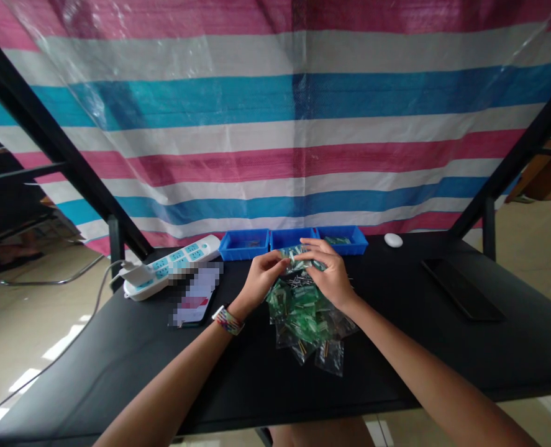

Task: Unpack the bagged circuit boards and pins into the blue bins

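Between my hands is a small clear plastic bag (295, 253) with pale greenish pieces in it. My left hand (263, 273) is closed, thumb and fingers pinching the bag's left end. On its right side my right hand (327, 272) grips the bag, with the index finger lifted apart. Right below lies a pile of clear bags with green pieces (303, 310), too small to name. Several loose metal pins (300, 280) show behind the pile. A clear bag with brass-coloured pins (330, 356) lies at its near edge.
Three blue bins (244, 246) stand in a row behind my hands, the middle one partly hidden. To the left are a white power strip (173, 264) and a phone (195, 298). A white oval object (393, 240) and a dark flat slab (461, 290) lie right on the black table (396, 354).
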{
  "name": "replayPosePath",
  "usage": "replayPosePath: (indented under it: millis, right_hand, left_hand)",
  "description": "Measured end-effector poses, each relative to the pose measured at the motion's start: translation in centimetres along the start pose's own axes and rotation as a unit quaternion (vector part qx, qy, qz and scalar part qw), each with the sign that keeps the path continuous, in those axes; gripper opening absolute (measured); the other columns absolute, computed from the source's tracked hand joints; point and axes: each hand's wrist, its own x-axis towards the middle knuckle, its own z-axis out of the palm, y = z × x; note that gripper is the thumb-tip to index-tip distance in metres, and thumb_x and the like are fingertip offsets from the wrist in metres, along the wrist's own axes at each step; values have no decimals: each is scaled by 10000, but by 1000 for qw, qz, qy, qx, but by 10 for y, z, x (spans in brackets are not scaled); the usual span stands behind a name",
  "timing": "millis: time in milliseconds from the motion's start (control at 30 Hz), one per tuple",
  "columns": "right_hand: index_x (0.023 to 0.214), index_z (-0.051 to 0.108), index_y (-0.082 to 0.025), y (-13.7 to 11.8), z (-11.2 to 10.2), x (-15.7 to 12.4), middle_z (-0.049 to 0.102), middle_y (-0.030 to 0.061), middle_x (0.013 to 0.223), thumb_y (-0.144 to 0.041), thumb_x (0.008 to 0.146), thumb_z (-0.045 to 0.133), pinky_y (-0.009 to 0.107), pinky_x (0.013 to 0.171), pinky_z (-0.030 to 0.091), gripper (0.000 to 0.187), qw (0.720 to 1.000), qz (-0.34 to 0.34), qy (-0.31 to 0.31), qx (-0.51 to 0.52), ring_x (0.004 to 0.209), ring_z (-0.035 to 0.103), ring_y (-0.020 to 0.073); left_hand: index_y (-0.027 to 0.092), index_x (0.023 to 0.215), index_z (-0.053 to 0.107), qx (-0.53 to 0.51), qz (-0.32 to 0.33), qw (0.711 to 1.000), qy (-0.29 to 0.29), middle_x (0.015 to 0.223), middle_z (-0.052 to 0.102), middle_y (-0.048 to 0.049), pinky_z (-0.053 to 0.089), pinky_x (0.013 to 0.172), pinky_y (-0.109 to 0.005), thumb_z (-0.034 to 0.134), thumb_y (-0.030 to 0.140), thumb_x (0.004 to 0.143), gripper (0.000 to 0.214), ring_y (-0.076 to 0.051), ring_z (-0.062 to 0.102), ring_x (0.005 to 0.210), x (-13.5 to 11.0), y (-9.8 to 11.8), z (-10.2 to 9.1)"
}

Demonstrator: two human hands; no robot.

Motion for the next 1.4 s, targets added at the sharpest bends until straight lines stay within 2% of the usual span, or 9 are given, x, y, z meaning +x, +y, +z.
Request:
replayPosePath:
  millis: [200, 433, 600, 700, 800, 900, 1000, 1200, 1400]
  right_hand:
    - [1462, 596, -331, -8, 6, -1, 726, 68, 1270, -299, 930, 616, 391, 757, 665, 533, 957, 197, 16, 211, 893, 737, 213]
    - [1046, 745, -214, -11, 9, 2, 776, 66, 993, -400, 748, 849, 384, 655, 687, 366, 925, 268, 27, 267, 873, 750, 256]
    - [925, 726, -195, 1, 4, 7, 763, 56, 921, -379, 733, 862, 360, 617, 684, 299, 931, 246, 101, 249, 835, 742, 235]
    - [892, 685, -189, 17, -15, 21, 750, 46, 900, -347, 747, 852, 379, 705, 688, 271, 935, 191, 196, 226, 814, 742, 203]
    - [864, 607, -200, 36, -51, 39, 699, -2, 840, -272, 753, 810, 445, 835, 673, 243, 910, 105, 349, 199, 819, 731, 179]
    - [949, 570, -222, 56, -88, 49, 675, -10, 892, -255, 806, 717, 485, 931, 634, 208, 896, 17, 432, 100, 933, 734, 192]
    - [1083, 593, -213, 72, -108, 46, 688, 68, 1080, -242, 848, 624, 484, 1003, 587, 239, 912, -27, 405, -63, 1058, 717, 226]
    - [1062, 666, -183, 84, -93, 29, 748, 172, 1084, -286, 851, 617, 549, 1015, 532, 239, 941, 41, 123, -312, 1063, 695, 341]
    - [1058, 665, -194, 66, -80, 31, 763, 155, 1074, -242, 881, 564, 486, 987, 536, 209, 942, 23, 140, -305, 1047, 709, 327]
  left_hand:
    - [150, 820, 672, 21, 42, 998, 33, 718, 637, -17, 445, 629, -257, 698, 437, 923, 306, -151, 612, 667, -1, -2, -2]
    - [166, 935, 720, 39, 65, 997, 31, 865, 683, -44, 505, 643, -258, 759, 388, 896, 229, -166, 688, 720, -1, -11, 0]
    - [174, 1053, 697, 18, 29, 999, 41, 865, 698, -32, 525, 650, -256, 693, 383, 923, 246, -156, 701, 687, 1, -12, 0]
    - [170, 971, 706, 88, 5, 995, 36, 848, 711, -35, 516, 624, -252, 602, 307, 928, 177, -148, 680, 654, 7, -18, -12]
    - [178, 891, 748, 216, 14, 976, -38, 849, 750, -42, 515, 672, -253, 555, 167, 848, 198, -167, 696, 735, 15, -24, -32]
    - [189, 900, 791, 272, 16, 952, -136, 929, 793, -47, 528, 775, -270, 538, 132, 810, 275, -191, 725, 868, 21, -25, -55]
    - [190, 876, 811, 286, -22, 938, -194, 910, 801, -43, 521, 743, -256, 547, 115, 743, 305, -189, 721, 839, 23, -21, -73]
    - [222, 942, 818, 308, -84, 914, -250, 779, 745, -14, 462, 606, -233, 652, 204, 705, 290, -172, 637, 670, 22, -18, -87]
    - [213, 736, 761, 314, -93, 902, -283, 760, 716, -19, 460, 657, -251, 714, 239, 694, 68, -177, 617, 693, 22, -18, -88]
